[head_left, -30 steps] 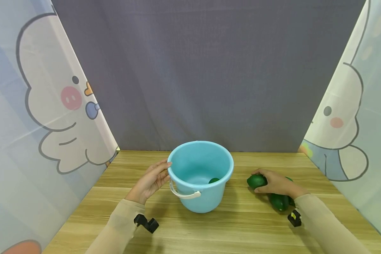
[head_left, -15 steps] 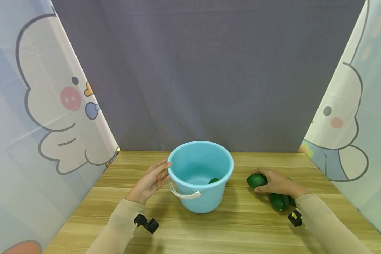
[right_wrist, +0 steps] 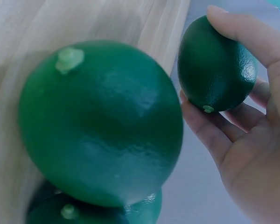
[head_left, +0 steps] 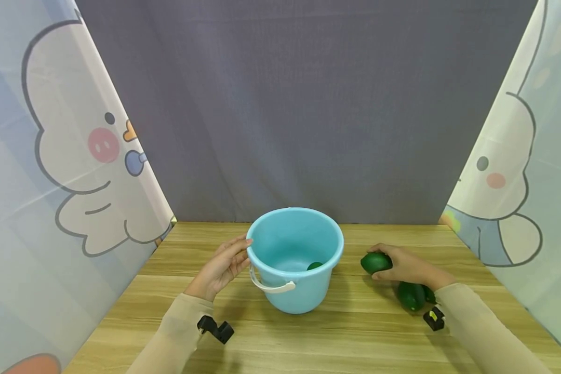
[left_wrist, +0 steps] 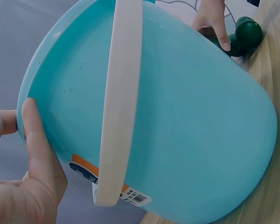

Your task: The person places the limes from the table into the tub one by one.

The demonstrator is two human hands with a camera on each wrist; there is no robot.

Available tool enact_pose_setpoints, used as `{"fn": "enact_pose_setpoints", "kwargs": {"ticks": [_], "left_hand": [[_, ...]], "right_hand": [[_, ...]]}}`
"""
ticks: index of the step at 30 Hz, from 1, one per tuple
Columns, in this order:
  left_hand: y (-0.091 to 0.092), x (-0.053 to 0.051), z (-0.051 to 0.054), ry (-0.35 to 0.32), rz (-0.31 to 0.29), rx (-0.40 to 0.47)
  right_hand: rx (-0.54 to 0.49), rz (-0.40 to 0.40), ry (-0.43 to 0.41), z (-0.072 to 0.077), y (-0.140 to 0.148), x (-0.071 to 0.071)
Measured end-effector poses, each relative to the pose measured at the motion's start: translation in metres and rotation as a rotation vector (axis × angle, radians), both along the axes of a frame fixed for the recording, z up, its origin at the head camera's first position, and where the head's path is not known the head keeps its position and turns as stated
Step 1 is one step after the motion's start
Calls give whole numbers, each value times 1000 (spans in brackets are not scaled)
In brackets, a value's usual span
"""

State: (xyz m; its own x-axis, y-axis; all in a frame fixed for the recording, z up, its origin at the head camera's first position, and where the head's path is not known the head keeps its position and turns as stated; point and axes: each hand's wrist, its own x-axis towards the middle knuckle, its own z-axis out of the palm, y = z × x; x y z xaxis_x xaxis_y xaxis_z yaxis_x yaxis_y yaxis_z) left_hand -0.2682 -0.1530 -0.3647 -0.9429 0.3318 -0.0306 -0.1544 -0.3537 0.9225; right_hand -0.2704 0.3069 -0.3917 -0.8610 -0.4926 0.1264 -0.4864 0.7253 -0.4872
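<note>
The left hand [head_left: 221, 267] holds the left rim of a light blue bucket [head_left: 295, 296]; in the left wrist view its fingers [left_wrist: 35, 140] lie at the rim beside the white handle [left_wrist: 121, 93]. Inside the bucket, part of a green fruit [head_left: 315, 265] shows. To the right of the bucket, the right hand [head_left: 404, 266] grips a dark green fruit [head_left: 376, 263] between thumb and fingers, seen closely in the right wrist view as a glossy oval [right_wrist: 217, 65]. More green fruits [head_left: 411, 296] lie below that hand, partly hidden by the wrist.
The wooden table [head_left: 290, 343] carries the bucket and fruits. A dark grey curtain [head_left: 280, 114] hangs behind it, with cartoon-printed curtains [head_left: 18, 234] at both sides. Each wrist wears a small black device [head_left: 215, 329].
The right hand and its fruit have shifted slightly left and upward, away from the other fruits. The left hand and the bucket have stayed in place.
</note>
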Motion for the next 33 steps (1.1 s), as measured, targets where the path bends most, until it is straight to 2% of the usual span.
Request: {"fn": "enact_pose_setpoints", "kwargs": {"ticks": [11, 26, 33], "left_hand": [[-1, 2, 1, -2, 4, 6], [-2, 3, 2, 5, -11, 6], [-1, 3, 2, 1, 5, -7]], "right_hand": [[40, -5, 106, 7, 0, -1], [20, 7, 92, 27, -8, 4], [38, 21, 138, 32, -13, 3]]}}
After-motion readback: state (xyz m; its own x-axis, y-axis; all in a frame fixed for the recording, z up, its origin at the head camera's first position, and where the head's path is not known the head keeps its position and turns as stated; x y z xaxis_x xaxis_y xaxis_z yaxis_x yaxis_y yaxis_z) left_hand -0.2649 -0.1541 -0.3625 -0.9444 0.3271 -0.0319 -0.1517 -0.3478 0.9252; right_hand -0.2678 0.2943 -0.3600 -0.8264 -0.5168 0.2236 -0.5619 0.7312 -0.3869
